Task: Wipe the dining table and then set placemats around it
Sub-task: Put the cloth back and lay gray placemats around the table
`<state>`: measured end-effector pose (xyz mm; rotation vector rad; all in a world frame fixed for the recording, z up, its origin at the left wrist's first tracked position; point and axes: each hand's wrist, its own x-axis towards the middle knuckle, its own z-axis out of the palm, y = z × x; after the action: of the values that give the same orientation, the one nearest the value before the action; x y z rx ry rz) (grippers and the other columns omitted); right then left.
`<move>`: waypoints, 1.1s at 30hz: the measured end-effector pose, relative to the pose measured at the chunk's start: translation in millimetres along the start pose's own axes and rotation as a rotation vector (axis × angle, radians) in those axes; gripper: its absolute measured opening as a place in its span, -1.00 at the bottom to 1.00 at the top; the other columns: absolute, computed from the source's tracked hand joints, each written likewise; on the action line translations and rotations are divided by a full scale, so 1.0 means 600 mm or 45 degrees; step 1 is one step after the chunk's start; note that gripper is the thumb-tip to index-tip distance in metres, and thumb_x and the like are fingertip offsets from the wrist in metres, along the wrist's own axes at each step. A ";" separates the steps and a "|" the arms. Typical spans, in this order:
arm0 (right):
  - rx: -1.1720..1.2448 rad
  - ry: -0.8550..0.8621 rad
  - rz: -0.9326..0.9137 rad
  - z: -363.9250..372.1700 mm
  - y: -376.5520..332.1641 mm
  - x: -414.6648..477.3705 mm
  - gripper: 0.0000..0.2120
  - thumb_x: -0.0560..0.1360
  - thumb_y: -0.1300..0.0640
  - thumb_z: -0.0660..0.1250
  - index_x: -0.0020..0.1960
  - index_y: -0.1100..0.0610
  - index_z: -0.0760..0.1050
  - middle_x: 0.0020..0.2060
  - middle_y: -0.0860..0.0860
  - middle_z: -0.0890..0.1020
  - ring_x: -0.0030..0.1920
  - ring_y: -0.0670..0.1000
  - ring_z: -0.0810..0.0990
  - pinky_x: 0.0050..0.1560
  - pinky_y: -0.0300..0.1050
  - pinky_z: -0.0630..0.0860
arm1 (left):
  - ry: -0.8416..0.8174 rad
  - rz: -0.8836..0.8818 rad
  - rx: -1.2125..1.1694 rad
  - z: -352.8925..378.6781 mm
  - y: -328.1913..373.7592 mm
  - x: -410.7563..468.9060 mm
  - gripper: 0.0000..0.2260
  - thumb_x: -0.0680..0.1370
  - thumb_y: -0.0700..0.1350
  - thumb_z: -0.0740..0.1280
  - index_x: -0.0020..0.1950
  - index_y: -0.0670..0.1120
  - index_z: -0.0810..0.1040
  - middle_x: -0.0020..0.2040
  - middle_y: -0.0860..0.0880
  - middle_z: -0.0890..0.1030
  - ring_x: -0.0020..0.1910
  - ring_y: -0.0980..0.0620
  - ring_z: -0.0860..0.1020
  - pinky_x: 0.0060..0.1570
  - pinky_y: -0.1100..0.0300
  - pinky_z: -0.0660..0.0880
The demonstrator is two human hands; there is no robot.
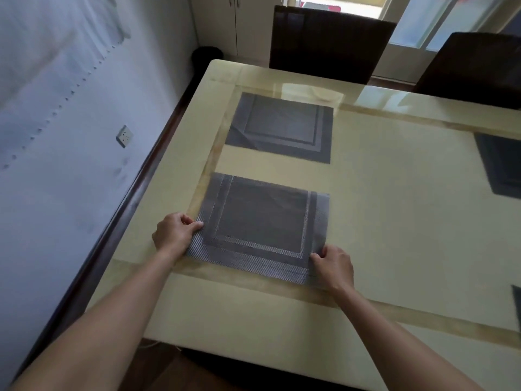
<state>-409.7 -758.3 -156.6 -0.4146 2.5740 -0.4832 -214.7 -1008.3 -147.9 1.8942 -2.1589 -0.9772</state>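
A grey woven placemat lies flat on the cream glossy dining table, near its left side. My left hand pinches the mat's near left corner, thumb on top. My right hand pinches the near right corner. A second grey placemat lies farther along the same side. A third placemat shows partly at the right edge, and a sliver of another placemat at the lower right.
Two dark chairs stand at the table's far side. A white wall with a socket runs close along the left. A dark bin sits in the far corner by pale cabinets.
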 end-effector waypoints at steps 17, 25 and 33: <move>-0.011 0.024 0.023 -0.003 -0.001 -0.001 -0.74 0.49 -0.01 0.31 -0.07 0.21 0.55 -0.04 0.18 0.63 0.00 0.18 0.58 -0.15 -0.11 0.37 | -0.011 0.058 0.038 0.001 -0.001 0.001 -0.80 0.40 0.06 0.48 -0.23 -0.04 0.57 -0.11 -0.11 0.67 -0.08 -0.13 0.59 -0.01 0.01 0.51; -0.014 0.024 0.047 -0.003 -0.002 0.001 -0.71 0.50 -0.04 0.31 -0.04 0.21 0.50 0.00 0.18 0.60 0.02 0.18 0.56 -0.16 -0.13 0.32 | 0.009 0.079 0.095 0.002 -0.002 0.001 -0.77 0.41 0.08 0.46 -0.18 -0.06 0.56 -0.09 -0.11 0.66 -0.06 -0.14 0.58 -0.05 0.04 0.47; -0.334 0.106 -0.613 -0.008 0.006 -0.029 -0.55 0.51 0.18 0.28 0.39 0.10 0.33 0.34 0.12 0.34 0.30 0.10 0.29 0.30 -0.07 0.31 | -0.037 0.779 0.313 0.028 0.006 -0.046 -0.59 0.45 -0.10 0.45 0.28 -0.10 0.52 0.20 -0.15 0.50 0.18 -0.13 0.41 0.19 0.06 0.34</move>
<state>-398.2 -747.5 -146.9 -1.1420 2.6181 -0.3243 -219.8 -976.4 -150.0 1.1436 -2.7180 -0.6385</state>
